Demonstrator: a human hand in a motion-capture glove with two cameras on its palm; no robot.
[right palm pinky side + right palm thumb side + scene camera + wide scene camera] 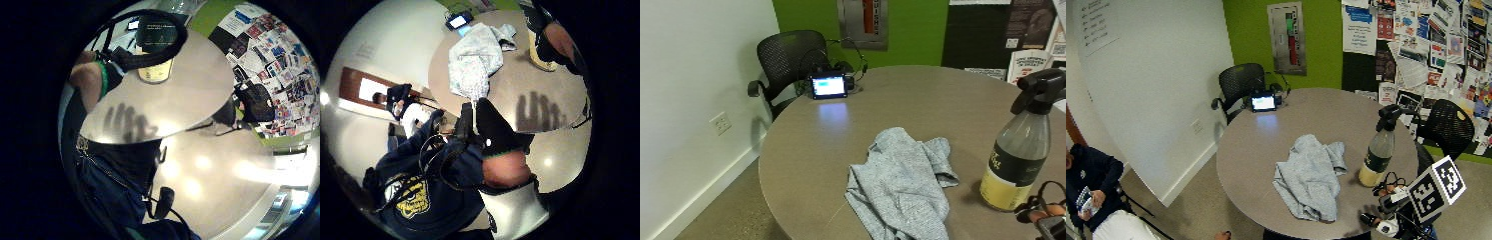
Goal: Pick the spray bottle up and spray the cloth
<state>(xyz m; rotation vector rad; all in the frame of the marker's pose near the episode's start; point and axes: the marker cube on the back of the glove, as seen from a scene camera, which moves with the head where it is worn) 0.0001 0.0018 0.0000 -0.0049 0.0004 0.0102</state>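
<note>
Lying crumpled, soft grey cloth (pixel 903 182) beside upright spray bottle (pixel 1023 160).

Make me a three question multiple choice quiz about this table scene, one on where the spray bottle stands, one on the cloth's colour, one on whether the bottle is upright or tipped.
1. Where does the spray bottle stand?
A. On the table beside the cloth
B. On the chair
C. On top of the cloth

2. What colour is the cloth?
A. Red
B. Light grey
C. Green

3. How is the spray bottle?
A. Lying on its side
B. Upright on its base
C. Lifted off the table

Answers:
1 A, the outside view shows its base on bare tabletop, apart from the cloth's edge.
2 B, the crumpled fabric looks pale grey in both outside views.
3 B, its black trigger head is at the top and its base rests on the table.
</note>
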